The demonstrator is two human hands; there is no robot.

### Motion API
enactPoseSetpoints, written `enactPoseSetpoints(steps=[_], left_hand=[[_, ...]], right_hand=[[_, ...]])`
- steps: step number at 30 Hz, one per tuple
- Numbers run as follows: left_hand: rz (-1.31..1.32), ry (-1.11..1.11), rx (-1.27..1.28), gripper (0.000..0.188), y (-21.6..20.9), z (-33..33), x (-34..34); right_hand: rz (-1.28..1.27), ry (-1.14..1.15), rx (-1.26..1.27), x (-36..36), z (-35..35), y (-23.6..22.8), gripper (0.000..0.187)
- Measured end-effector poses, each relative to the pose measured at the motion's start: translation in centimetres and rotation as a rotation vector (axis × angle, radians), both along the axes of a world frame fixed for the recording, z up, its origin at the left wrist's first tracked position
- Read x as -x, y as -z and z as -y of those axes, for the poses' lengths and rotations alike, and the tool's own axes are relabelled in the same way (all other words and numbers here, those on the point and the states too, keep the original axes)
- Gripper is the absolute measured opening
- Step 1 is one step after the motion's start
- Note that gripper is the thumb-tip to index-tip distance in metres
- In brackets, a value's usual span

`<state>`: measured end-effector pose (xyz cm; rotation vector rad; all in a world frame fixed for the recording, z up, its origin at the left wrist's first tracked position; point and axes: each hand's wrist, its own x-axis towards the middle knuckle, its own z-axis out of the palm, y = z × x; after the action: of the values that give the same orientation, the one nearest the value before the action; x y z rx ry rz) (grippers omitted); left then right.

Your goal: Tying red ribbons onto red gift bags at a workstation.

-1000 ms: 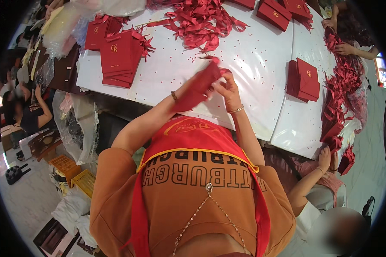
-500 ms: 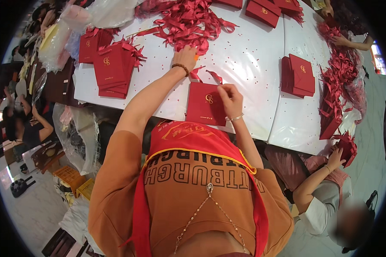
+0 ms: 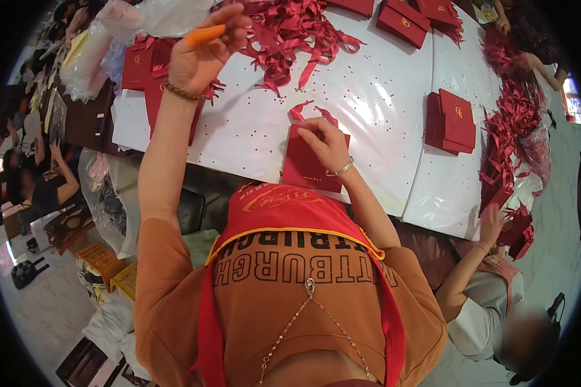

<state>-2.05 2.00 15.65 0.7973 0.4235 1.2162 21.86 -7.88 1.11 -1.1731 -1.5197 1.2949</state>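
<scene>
A red gift bag [image 3: 301, 169] lies flat at the table's near edge, with red ribbon ends [image 3: 299, 111] sticking out above its top. Across the bag's upper part rests my right hand [image 3: 326, 143], a bangle on its wrist. Its thumb and fingers are pinched together near the top edge, hiding what is between them. My left hand [image 3: 206, 55] is raised at the upper left, fingers loosely bent and apart. On one finger shows an orange sleeve [image 3: 205, 35] resembling a finger cover. Below that hand, a stack of red bags [image 3: 156, 106] is partly hidden by my wrist.
A tangled heap of red ribbons [image 3: 297, 39] lies on the white table [image 3: 239, 138] among small red dots. More bags [image 3: 450, 122] are stacked at right, beside a long ribbon pile [image 3: 511, 122]. A co-worker's hand [image 3: 490, 226] is at the right corner. Clear plastic [image 3: 113, 200] hangs at left.
My left hand has lifted away from the ribbon heap toward the upper left. My right hand has moved left across the bag's top. The co-worker's hand at right has shifted left.
</scene>
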Motion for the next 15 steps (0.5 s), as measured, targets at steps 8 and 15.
enactPoseSetpoints(steps=[8,15], left_hand=[[-0.248,-0.44,-0.317,0.025,-1.5,2.5,5.5],[-0.438,-0.582,-0.561,0.019,-2.4,4.6,5.7]], right_hand=[[0.423,-0.092,-0.467,1.1,-2.2,-0.5,0.014],[0.712,-0.128,-0.551,-0.8,-1.7,3.7,0.016]])
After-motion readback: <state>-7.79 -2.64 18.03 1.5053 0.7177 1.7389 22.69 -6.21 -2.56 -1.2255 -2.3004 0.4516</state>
